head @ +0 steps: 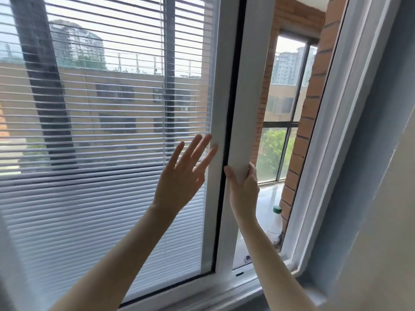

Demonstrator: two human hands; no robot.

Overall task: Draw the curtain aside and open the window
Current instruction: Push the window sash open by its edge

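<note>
A white sliding window sash (244,108) stands partly slid to the left, leaving an open gap (280,135) between it and the outer frame (332,140) on the right. My right hand (243,189) grips the sash's right edge, thumb on the front, fingers wrapped behind. My left hand (186,173) is flat against the glass just left of the sash's stile, fingers spread and pointing up. Slatted white blinds (101,135) sit behind the glass, slats turned open above and closed in the lower part. No fabric curtain is in view.
A grey wall (377,198) borders the window on the right. The white sill track (247,277) runs along the bottom. Outside the gap are a brick wall (312,104), a pale ledge with a green-capped bottle (277,209), and further glazing.
</note>
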